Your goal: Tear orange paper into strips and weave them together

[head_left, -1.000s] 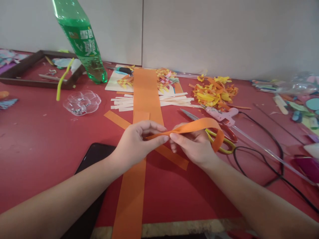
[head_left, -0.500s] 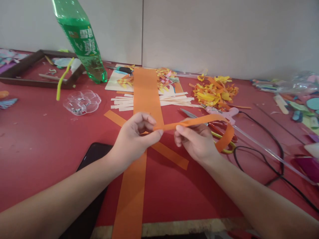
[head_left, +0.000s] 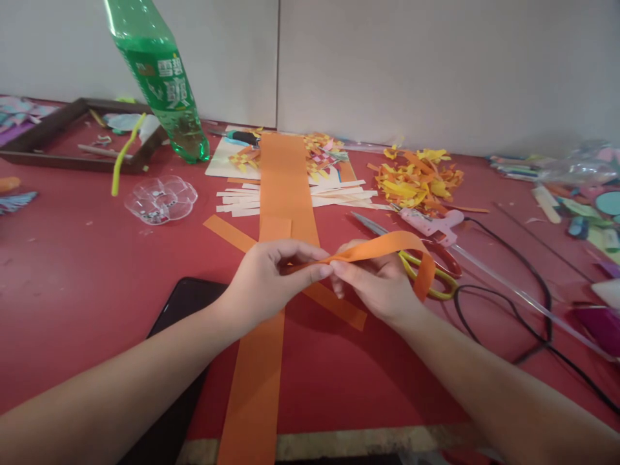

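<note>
A narrow orange paper strip (head_left: 387,244) is pinched between the thumb and fingers of my left hand (head_left: 276,278) and my right hand (head_left: 378,278). The two hands meet at their fingertips, and the strip's free part curls over my right hand. Beneath them a wide orange paper band (head_left: 285,174) runs from the back of the table to the front edge. Another narrow orange strip (head_left: 339,307) lies slantwise under my hands.
Scissors (head_left: 431,284), a pink glue gun (head_left: 433,223) with a black cable and shredded paper (head_left: 419,181) lie right. White strips (head_left: 239,199) flank the band. A phone (head_left: 181,310), clear tray (head_left: 162,200), green bottle (head_left: 167,90) and dark frame (head_left: 62,161) are left.
My left hand has moved right and slightly down, and my right hand a little left, so their fingertips now meet on the strip. A short orange end now shows above my left hand.
</note>
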### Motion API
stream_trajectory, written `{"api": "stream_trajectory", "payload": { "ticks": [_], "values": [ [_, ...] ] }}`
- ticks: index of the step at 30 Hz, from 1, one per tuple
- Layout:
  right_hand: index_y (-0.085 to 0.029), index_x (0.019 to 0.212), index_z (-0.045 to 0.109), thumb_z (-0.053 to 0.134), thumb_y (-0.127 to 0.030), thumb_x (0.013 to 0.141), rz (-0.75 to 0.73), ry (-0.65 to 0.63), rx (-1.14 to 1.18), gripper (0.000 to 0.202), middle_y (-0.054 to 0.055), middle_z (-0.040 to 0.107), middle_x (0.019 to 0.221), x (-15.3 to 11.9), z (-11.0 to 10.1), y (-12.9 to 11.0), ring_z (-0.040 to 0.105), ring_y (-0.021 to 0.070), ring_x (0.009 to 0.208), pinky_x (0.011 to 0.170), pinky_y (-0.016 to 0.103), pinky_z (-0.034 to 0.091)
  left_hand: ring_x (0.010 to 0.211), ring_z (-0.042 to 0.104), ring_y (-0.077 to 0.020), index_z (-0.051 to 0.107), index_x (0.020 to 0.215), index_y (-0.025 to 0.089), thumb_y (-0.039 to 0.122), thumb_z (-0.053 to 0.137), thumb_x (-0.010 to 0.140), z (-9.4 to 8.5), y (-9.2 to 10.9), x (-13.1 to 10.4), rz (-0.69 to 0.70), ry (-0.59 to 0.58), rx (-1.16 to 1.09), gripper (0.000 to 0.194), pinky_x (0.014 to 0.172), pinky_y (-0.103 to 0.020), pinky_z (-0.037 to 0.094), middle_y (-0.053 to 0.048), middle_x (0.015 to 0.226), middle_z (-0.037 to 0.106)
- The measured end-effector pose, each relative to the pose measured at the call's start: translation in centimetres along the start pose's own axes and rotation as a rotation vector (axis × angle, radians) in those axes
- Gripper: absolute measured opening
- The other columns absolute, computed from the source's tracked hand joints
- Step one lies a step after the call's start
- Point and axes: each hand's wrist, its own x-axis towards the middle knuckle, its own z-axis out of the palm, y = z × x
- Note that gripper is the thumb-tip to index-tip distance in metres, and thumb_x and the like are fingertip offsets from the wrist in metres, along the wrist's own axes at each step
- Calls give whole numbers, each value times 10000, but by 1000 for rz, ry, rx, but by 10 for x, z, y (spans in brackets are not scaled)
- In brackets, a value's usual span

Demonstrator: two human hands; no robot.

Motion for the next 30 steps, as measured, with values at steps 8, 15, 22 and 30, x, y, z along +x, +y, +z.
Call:
{"api": "stream_trajectory", "payload": {
  "ticks": [8,15,22,30],
  "values": [
    [-190,709,692,706,-259,827,-48,-24,-16,137,-16,645,625,1,-4,-3,591,98,493,464,240,520,886,711,-205,737,862,133,290,706,824,-2,3,-1,-52,-5,49,164,877,-325,546,-66,879,772],
    [-181,679,682,746,-288,790,6,37,-45,167,-19,650,588,3,-6,-3,574,93,443,419,228,507,840,711,-157,722,883,168,306,788,739,-3,-1,0,-69,112,35,209,809,-261,556,-23,878,770],
    [-182,641,690,814,-321,701,125,111,117,196,-25,651,535,6,-5,-1,544,84,380,346,198,439,772,682,-118,710,898,184,336,801,722,-6,-5,2,-81,138,53,250,726,-217,535,-3,827,752],
    [-186,619,678,816,-326,692,113,180,66,210,-24,641,531,8,-10,-2,543,88,393,365,214,453,777,653,-134,697,1016,201,382,763,750,-7,-3,0,-139,116,205,328,724,-254,512,-16,889,730]
  ]
}}
